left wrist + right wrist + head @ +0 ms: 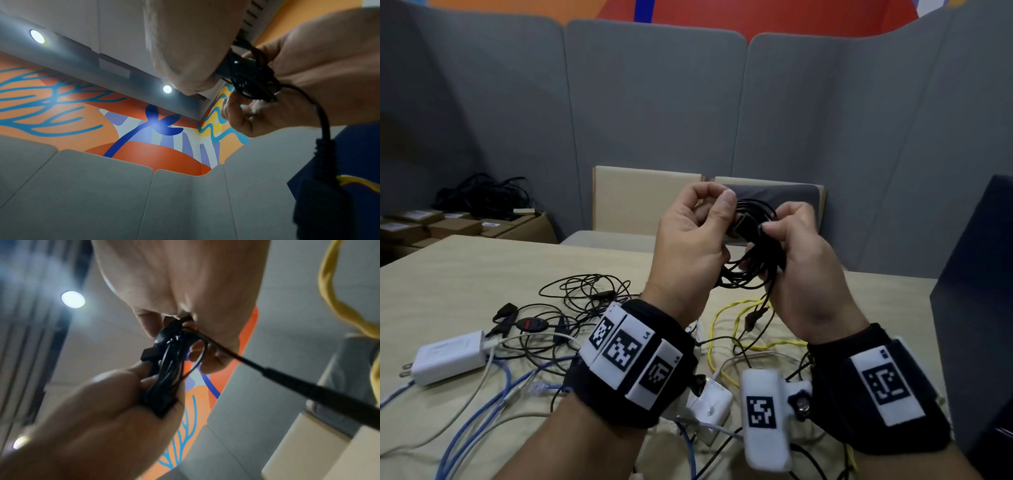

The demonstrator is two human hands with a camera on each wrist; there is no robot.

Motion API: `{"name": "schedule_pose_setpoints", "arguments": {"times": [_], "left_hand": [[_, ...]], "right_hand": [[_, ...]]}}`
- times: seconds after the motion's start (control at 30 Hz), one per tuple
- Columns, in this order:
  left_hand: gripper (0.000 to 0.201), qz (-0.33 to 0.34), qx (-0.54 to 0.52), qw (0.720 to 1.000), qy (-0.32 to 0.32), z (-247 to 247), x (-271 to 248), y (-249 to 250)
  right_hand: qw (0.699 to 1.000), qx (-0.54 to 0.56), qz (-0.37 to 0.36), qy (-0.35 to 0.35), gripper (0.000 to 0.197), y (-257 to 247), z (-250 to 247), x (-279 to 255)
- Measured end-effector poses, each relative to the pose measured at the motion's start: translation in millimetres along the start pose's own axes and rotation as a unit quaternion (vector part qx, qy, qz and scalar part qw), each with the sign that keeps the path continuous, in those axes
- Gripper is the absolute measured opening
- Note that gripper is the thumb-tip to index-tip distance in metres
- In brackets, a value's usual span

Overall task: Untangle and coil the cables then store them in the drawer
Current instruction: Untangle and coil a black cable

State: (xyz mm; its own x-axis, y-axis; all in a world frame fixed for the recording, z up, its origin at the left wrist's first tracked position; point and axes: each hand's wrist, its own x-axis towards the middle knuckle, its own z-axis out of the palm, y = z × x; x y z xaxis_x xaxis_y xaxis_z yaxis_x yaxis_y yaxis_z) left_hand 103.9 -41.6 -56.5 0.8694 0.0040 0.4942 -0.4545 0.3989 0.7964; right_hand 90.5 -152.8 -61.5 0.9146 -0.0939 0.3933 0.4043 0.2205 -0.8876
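Note:
Both hands are raised above the table (465,274) with a coil of thin black cable (748,274) between them. My left hand (717,207) pinches the top of the coil between thumb and curled fingers. Beside it, my right hand (779,236) grips the coil's right side, thumb pressed near a black connector (743,221). In the right wrist view the bundled strands (170,363) run from the left hand's fingers (131,378) up to the right palm. A loose tail (324,123) hangs from the bundle (252,78) in the left wrist view.
On the table under my wrists lies a tangle: black cables (585,294), a yellow cable (736,329), blue cables (482,411), a white charger (448,356) and a white adapter (710,404). A dark cabinet (979,308) stands at the right. Cardboard boxes (465,224) sit back left.

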Motion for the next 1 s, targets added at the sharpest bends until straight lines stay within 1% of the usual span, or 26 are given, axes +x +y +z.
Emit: {"name": "schedule_pose_setpoints", "arguments": {"times": [0.03, 0.07, 0.13, 0.17, 0.2, 0.23, 0.4, 0.47, 0.57, 0.63, 0.7, 0.73, 0.87, 0.93, 0.97, 1.0], "left_hand": [[0.009, -0.002, 0.002, 1.0, 0.009, 0, 1, -2], [0.009, -0.006, 0.002, 1.0, 0.02, -1, 1, -3], [0.01, -0.018, -0.002, 0.999, 0.038, -3, 3, -4], [0.01, -0.023, -0.011, 0.999, 0.04, -4, 3, -4], [0.01, -0.028, -0.021, 0.999, 0.037, -5, 3, -3], [0.009, -0.032, -0.026, 0.999, 0.032, -6, 2, -3], [0.007, -0.044, -0.031, 0.998, 0.026, -7, 2, -1], [0.007, -0.049, -0.034, 0.998, 0.034, -7, 3, -1], [0.006, -0.06, -0.031, 0.997, 0.041, -8, 3, -2], [0.005, -0.072, -0.022, 0.997, 0.034, -9, 3, -2], [0.004, -0.084, -0.018, 0.996, 0.035, -9, 3, -1], [0.005, -0.087, -0.015, 0.995, 0.042, -10, 4, 0], [0.007, -0.103, 0.004, 0.991, 0.085, -14, 8, -2], [0.01, -0.091, 0.008, 0.991, 0.099, -15, 9, -1], [0.012, -0.081, 0.004, 0.991, 0.102, -15, 9, 1], [0.015, -0.075, -0.002, 0.992, 0.105, -15, 9, 3]], "right_hand": [[0.996, -0.076, -0.048, 0.02, 0.017, 2, 1, -1], [0.983, -0.146, -0.11, 0.031, 0.02, 4, 3, -2], [0.941, -0.251, -0.228, 0.009, 0.025, 7, 6, -6], [0.917, -0.296, -0.265, -0.012, 0.026, 10, 6, -7], [0.898, -0.332, -0.288, -0.028, 0.024, 12, 5, -8], [0.885, -0.355, -0.299, -0.034, 0.023, 14, 4, -6], [0.845, -0.417, -0.334, -0.023, 0.026, 12, -3, -2], [0.815, -0.454, -0.361, -0.015, 0.024, 11, -3, -3], [0.763, -0.514, -0.392, 0.02, 0.017, 12, 2, -6], [0.746, -0.532, -0.399, 0.024, 0.014, 12, 5, -7], [0.741, -0.529, -0.414, 0.017, 0.013, 13, 8, -9], [0.745, -0.517, -0.421, 0.013, 0.012, 12, 9, -10], [0.793, -0.415, -0.447, -0.02, 0.004, -2, 18, -19], [0.821, -0.356, -0.441, -0.069, 0.005, -11, 20, -21], [0.83, -0.337, -0.434, -0.094, 0.005, -15, 19, -22], [0.833, -0.328, -0.431, -0.112, 0.005, -19, 19, -22]]}}
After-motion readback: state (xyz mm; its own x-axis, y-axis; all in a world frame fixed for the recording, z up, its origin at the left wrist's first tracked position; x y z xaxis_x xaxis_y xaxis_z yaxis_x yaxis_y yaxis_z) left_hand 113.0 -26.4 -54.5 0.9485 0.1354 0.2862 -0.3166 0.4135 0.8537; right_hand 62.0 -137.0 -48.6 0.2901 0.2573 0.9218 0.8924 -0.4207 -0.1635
